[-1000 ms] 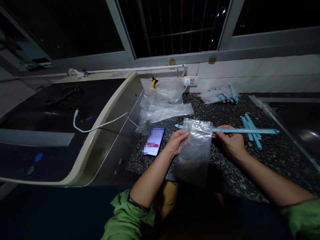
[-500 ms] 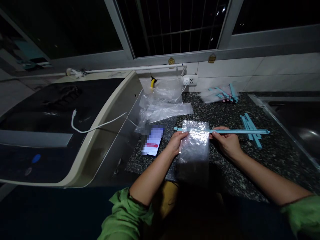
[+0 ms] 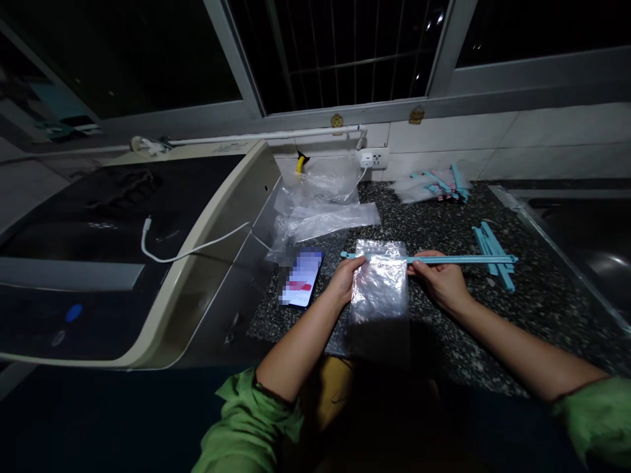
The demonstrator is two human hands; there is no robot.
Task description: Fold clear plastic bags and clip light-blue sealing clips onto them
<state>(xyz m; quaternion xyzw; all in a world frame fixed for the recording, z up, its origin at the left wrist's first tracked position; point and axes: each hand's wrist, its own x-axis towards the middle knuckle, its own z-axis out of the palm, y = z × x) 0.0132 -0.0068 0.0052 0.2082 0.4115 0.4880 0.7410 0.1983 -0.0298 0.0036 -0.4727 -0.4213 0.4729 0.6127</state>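
Observation:
A clear plastic bag hangs flat in front of me over the dark counter's edge. My left hand pinches its left side near the top, thumb in front. Long, thin light-blue plastic sticks lie level across the bag's upper part, their left end poking out past my left thumb. Whether they run inside or behind the bag, I cannot tell. Just right of the bag, my right hand is closed on the sticks between thumb and fingers. More light-blue sticks lie in a small pile beyond that hand.
A phone with a lit screen lies left of my left hand. Crumpled clear bags are heaped behind it. A bag of blue and pink pieces lies by the wall. A washing machine stands left; a sink is right.
The right end of the blue sticks has moved left, and my right hand has shifted slightly left with them. The bag and my left hand have also moved a little left.

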